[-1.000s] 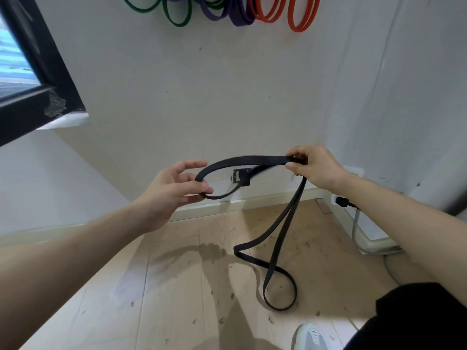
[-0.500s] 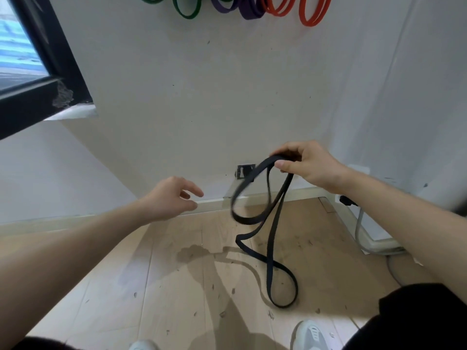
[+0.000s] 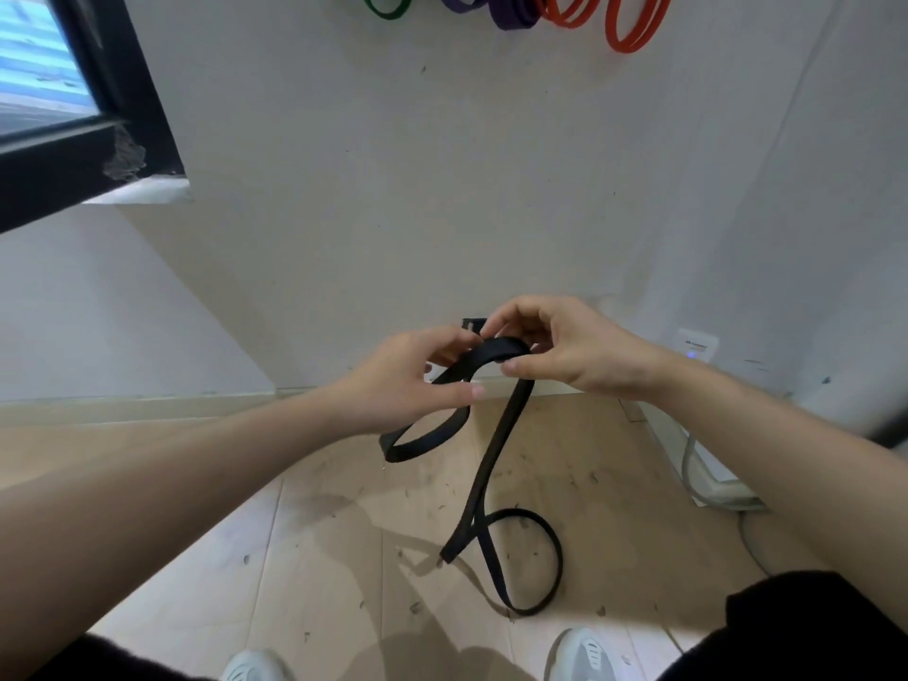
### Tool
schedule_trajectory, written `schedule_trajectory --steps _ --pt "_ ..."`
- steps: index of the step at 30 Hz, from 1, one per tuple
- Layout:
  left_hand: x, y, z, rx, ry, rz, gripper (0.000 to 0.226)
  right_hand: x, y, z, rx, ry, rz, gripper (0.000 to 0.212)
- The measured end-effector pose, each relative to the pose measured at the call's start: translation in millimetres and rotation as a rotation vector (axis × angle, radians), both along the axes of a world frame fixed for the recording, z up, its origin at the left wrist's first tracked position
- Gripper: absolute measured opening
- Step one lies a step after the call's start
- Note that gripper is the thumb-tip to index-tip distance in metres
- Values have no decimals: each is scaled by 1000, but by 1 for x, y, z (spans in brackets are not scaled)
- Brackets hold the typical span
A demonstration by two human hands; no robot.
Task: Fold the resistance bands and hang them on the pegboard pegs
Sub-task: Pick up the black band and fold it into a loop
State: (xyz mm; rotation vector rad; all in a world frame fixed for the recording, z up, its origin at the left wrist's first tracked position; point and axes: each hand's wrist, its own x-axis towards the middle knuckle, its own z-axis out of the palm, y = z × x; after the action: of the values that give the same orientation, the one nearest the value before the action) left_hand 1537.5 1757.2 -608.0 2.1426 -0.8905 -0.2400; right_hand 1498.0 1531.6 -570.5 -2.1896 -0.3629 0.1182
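Head view: left hand [image 3: 408,380] and right hand [image 3: 575,351] pinch the black band [image 3: 487,464] at its top fold, loops dangling over floor [image 3: 295,557].

A home exercise corner is suggested by coloured resistance bands [image 3: 631,29] hung on a white wall [image 3: 442,189] above a wood-plank floor [image 3: 319,557].

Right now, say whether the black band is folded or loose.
Partly folded: left hand and right hand pinch the black band up top; long loops hang loose.

Pinching the top bend of a black band [image 3: 496,454] with left hand [image 3: 412,380] and right hand [image 3: 565,346], over a wooden floor [image 3: 295,533].
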Motion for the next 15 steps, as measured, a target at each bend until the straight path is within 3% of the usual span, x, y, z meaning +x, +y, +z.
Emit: schedule_trajectory --steps 3,10,15 --pt "2 0 -1 -93 16 8 23 2 6 -1 46 6 17 32" --pt "-1 3 1 -170 116 31 18 2 13 -8 85 55 59 37" --pt "-1 5 7 -186 65 47 14 4 16 -12 118 86 64 31"
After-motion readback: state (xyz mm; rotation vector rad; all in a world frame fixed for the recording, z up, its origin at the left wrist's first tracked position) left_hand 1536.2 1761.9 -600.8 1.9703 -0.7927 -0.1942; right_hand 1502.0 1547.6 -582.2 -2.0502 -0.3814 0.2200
